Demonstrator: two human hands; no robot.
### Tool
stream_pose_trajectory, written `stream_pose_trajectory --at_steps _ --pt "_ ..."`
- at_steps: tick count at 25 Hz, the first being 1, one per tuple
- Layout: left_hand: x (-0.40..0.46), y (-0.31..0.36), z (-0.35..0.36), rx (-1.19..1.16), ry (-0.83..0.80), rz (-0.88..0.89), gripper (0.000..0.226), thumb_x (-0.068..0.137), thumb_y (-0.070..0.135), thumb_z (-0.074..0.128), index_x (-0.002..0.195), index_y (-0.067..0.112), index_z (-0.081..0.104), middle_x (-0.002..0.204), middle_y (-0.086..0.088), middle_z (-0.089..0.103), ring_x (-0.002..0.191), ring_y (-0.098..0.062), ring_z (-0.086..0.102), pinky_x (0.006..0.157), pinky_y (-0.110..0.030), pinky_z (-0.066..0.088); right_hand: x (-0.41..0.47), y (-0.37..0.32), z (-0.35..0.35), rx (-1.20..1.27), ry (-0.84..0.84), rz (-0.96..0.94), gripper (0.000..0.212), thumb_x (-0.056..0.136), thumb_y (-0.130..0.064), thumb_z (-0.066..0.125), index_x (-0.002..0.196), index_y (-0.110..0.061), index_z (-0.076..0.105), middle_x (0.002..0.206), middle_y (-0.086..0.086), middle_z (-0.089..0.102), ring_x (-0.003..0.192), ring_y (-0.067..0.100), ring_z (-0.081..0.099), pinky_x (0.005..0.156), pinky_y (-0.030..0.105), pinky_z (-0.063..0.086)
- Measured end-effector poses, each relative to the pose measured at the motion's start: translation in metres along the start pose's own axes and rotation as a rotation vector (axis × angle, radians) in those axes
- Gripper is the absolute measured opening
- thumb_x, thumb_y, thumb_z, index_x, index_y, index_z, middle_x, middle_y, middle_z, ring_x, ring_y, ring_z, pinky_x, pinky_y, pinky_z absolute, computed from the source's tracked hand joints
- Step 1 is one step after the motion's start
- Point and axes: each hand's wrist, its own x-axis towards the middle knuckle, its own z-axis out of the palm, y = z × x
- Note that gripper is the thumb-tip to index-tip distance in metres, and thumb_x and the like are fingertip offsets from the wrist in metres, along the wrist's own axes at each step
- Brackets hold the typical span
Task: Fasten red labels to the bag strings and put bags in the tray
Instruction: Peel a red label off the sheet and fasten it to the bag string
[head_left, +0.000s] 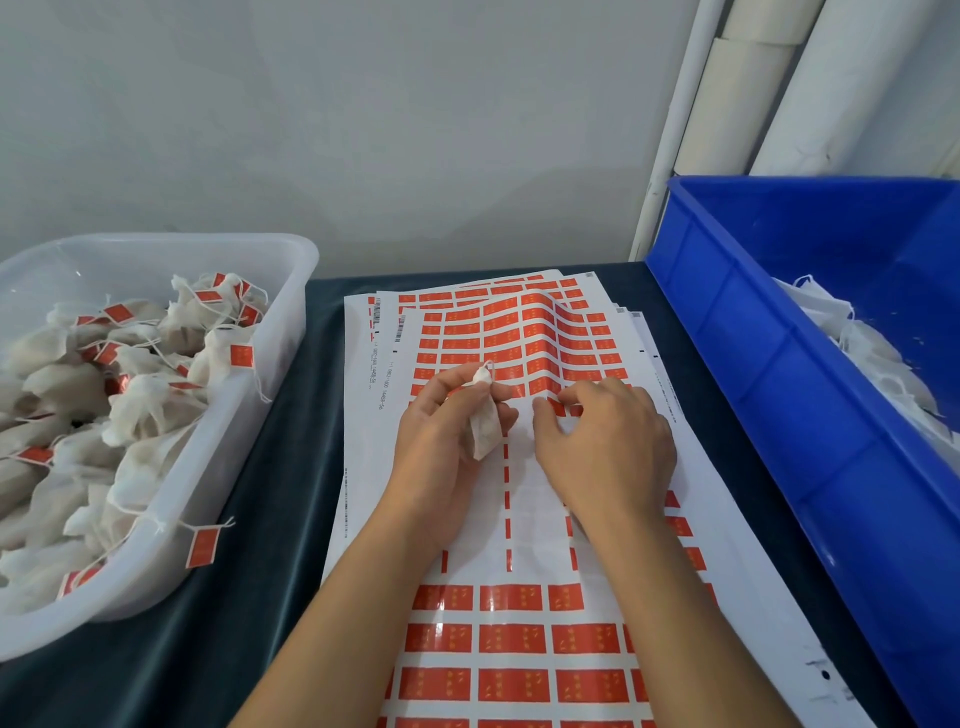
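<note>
- Left hand (441, 441) has its fingers curled round a small white drawstring bag (485, 428), thumb and forefinger pinching the gathered neck, the bag hanging down past the palm.
- Right hand (605, 447) lies palm down on the label sheet (519, 639), its curled fingertips (543, 410) picking at a red label (558, 409) at the edge of the unpeeled rows; whether the label is already lifted cannot be told.
- Between the two hands the sheet shows a bare white patch where labels are gone, with full red rows nearer and farther.
- Several such sheets lie stacked on the dark desk (270, 493), the top one buckled upward at the far end.
- To the left stands a clear plastic tray (291, 312), heaped with labelled bags (145, 405); one tag (201, 546) dangles over its rim.
- To the right stands a blue bin (753, 338) holding unlabelled white bags (862, 343).
</note>
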Motion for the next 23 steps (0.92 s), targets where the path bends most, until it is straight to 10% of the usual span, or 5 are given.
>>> stream_pose_trajectory --at_steps 23 --pt "0.0001 0.0002 -0.0004 -0.024 -0.016 -0.006 0.008 0.103 0.019 0.063 0.108 0.019 0.069 0.100 -0.006 0.077 0.090 -0.020 0.074 0.094 -0.040 0.062 0.0029 -0.0066 0.0042 -0.001 -0.008 -0.041 0.050 0.094 -0.056 0.061 0.135 -0.028 0.067 0.127 0.000 0.068 0.108 0.024 0.064 0.099 0.044 0.051"
